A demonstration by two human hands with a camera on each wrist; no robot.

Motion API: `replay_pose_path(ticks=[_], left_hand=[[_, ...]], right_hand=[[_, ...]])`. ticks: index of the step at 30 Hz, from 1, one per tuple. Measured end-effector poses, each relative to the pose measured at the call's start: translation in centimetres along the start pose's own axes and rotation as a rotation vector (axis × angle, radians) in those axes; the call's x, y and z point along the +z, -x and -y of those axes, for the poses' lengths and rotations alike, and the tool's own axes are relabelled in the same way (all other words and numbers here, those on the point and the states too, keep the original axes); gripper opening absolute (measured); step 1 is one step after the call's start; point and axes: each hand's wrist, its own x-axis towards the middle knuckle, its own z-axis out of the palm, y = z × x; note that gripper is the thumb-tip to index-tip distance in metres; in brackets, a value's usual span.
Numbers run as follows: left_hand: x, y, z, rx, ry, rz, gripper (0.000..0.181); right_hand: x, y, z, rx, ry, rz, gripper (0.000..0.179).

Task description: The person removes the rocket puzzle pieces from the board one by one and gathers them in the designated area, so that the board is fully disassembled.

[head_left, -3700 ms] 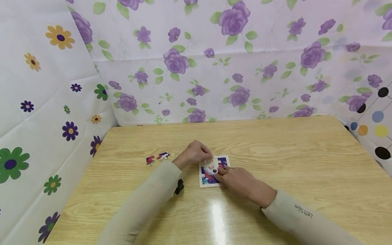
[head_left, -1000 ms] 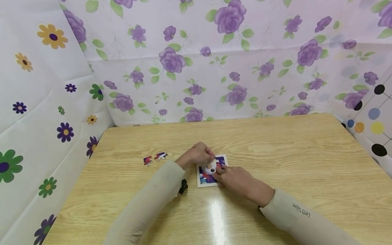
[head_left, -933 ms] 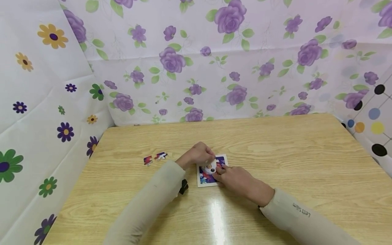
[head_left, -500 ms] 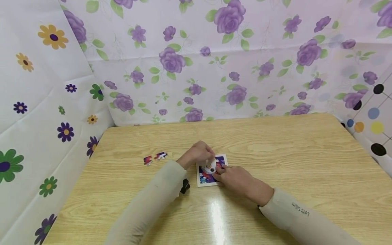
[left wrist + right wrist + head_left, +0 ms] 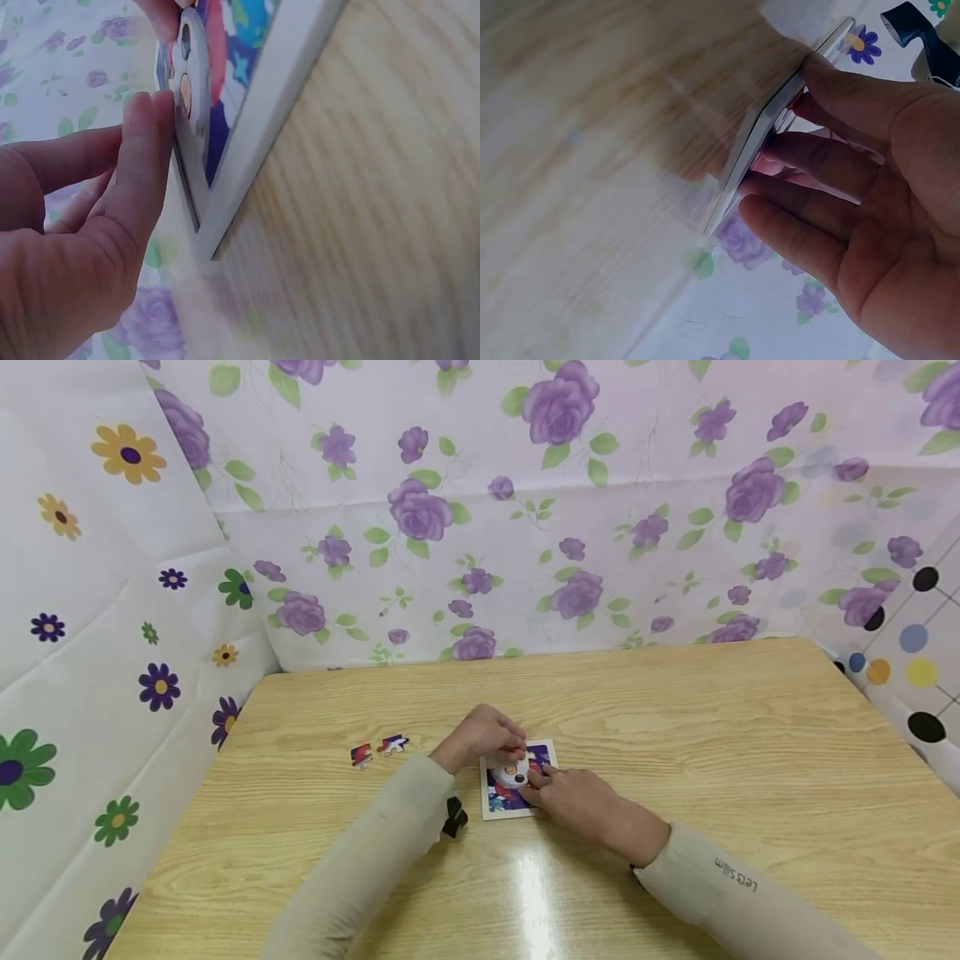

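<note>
A small jigsaw puzzle in a white frame lies on the table, its picture purple and red around a white rounded figure. My left hand comes over its upper left part, fingers bent and slightly apart, partly hiding that corner. In the left wrist view, the fingertips of the left hand are right at the frame's edge beside the white figure, with no piece showing between them. My right hand rests its fingers on the puzzle's right side. The right wrist view shows the right thumb at the frame's edge.
Two loose jigsaw pieces, one red and purple and one white and purple, lie left of the puzzle on the wooden table. A black object shows by the left wrist. Flowered sheets rise behind and at the left.
The left hand's fingers have spread and eased up slightly from the puzzle's upper part, where they were closer together. The right hand has stayed in place. Loose pieces have not moved.
</note>
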Motion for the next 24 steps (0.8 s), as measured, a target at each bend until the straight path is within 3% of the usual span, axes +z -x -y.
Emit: replay_pose_path(ticks=[5,9,24], left_hand=[[-0.14,-0.04,0.35,-0.045,0.146,0.015,0.018],[-0.17,-0.08,0.59,-0.054,0.204,0.032,0.019],[-0.16,-0.12,0.61,-0.044,0.192,0.044,0.019]], right_hand=[[-0.10,0.04,0.10,0.012,-0.008,0.000,0.029],[-0.21,0.06,0.18,0.018,0.004,0.010,0.028],[-0.07,-0.14,0.18,-0.011,0.032,0.002,0.030]])
